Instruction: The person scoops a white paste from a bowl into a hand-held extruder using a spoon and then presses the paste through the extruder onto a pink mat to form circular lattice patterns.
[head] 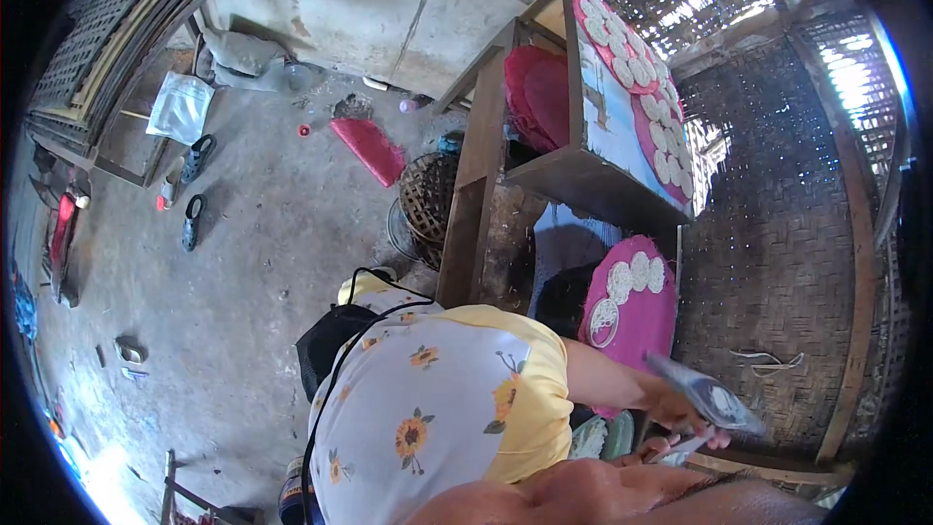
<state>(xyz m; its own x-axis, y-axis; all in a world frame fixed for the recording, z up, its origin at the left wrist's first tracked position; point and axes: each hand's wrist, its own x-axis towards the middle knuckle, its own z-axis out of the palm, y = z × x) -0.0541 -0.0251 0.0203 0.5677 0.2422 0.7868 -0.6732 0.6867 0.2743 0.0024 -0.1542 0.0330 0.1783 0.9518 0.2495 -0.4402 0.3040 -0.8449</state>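
My left hand (676, 412), at the lower right beyond the yellow sleeve, grips a long, shiny translucent object (707, 394) with something white in it; blur hides its exact kind. Close below it, my right hand (649, 448) holds a pale strip or bag edge (681, 448). Beside the hands is a green container (618, 436) next to a white mass (588, 437). A magenta mat (641, 328) lies above the forearm, bearing several white lacy noodle-like discs (639, 272) and a round ring (603, 322) with white strands inside.
A wooden shelf unit (474, 233) holds more pink mats (536, 98) and discs (667, 138). A woven bamboo wall (773, 270) stands at the right. On the floor are a woven basket (428, 197), shoes (193, 222) and a folded pink mat (368, 152). Stacked trays (124, 36) stand upper left.
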